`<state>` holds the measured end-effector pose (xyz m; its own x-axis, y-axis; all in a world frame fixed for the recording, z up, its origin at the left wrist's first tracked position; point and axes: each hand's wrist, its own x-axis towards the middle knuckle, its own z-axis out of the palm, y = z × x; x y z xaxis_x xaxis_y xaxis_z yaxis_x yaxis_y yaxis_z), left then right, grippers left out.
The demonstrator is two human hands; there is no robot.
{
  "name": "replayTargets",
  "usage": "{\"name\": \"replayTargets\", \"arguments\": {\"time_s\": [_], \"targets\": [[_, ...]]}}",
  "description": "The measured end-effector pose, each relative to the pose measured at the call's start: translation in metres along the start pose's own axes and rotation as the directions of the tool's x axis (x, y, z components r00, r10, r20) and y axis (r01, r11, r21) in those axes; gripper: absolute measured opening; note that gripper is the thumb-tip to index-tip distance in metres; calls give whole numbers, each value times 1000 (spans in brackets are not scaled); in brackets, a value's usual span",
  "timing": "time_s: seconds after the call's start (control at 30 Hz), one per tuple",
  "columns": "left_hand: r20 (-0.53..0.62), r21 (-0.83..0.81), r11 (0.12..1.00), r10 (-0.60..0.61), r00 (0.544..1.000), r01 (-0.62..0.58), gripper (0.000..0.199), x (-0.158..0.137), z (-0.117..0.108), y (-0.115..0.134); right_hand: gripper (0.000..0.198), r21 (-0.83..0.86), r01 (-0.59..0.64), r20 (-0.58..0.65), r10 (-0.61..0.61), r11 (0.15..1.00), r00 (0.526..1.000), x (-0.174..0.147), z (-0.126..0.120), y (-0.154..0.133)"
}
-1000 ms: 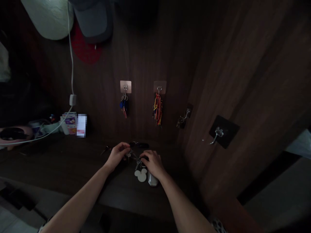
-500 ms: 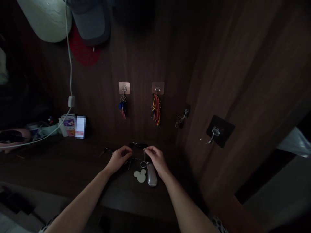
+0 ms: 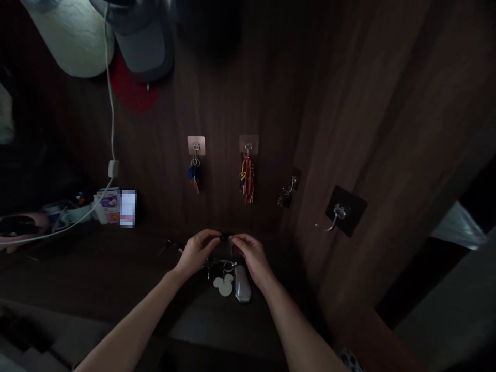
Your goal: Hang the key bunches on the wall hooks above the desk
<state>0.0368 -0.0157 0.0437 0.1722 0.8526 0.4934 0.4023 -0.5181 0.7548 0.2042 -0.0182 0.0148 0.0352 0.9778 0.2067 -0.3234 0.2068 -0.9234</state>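
Observation:
My left hand (image 3: 197, 253) is closed, thumb and forefinger pinched together at the near end of a small dark object (image 3: 226, 236); its kind is too dim to tell. Opposite it, my right hand (image 3: 251, 254) pinches a small metal key (image 3: 231, 247) that hangs down from the fingertips. Just below the hands on the dark shelf lie a metal key ring (image 3: 228, 266), a white mouse-head-shaped tag (image 3: 223, 285) and a grey car key fob (image 3: 242, 284). Another key (image 3: 208, 271) lies under my left fingers, and dark keys (image 3: 167, 246) lie left of that hand.
Wall hooks hold blue keys (image 3: 195, 173), a red and yellow bundle of cords (image 3: 247, 178) and a small key bunch (image 3: 283, 196). A bare hook (image 3: 338, 213) juts from the right wall. Small boxes (image 3: 109, 205) and a white cable (image 3: 111, 103) are at left; caps (image 3: 145, 49) hang above.
My left hand has moved right and slightly closer to my right hand, its fingertips coming together at the dark object. The right hand keeps its pinch on the key. The view has shifted slightly.

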Motion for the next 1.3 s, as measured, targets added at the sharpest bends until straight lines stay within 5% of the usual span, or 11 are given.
{"name": "replayTargets", "arguments": {"time_s": [0.17,0.4,0.63,0.8,0.9,1.0,1.17,1.3], "targets": [[43,-28,1000,-11,999,12,25,16,10,18,24,60,12,-50,-9,998,999,0,-2,-2],[10,-144,989,-20,1000,21,25,22,42,7,23,150,28,-89,-14,988,996,1,-6,-6],[-42,-352,929,-135,990,111,28,15,46,4,29,192,-89,57,79,977,995,-1,-2,-7],[-126,-331,932,-196,972,145,26,10,46,1,42,-95,132,-26,-134,987,991,-4,7,3],[-125,-312,940,-185,975,138,26,7,51,2,26,-297,276,-110,-320,914,941,-5,9,9],[-125,-318,939,-180,976,133,27,6,54,5,15,-349,294,-158,-366,890,917,-5,9,9],[-183,-377,919,-194,964,113,31,10,48,1,27,-18,128,-176,-129,992,976,-4,6,1],[-316,-359,920,-281,906,160,34,15,39,-18,27,331,-12,-114,53,944,992,-4,-2,-11]]}}
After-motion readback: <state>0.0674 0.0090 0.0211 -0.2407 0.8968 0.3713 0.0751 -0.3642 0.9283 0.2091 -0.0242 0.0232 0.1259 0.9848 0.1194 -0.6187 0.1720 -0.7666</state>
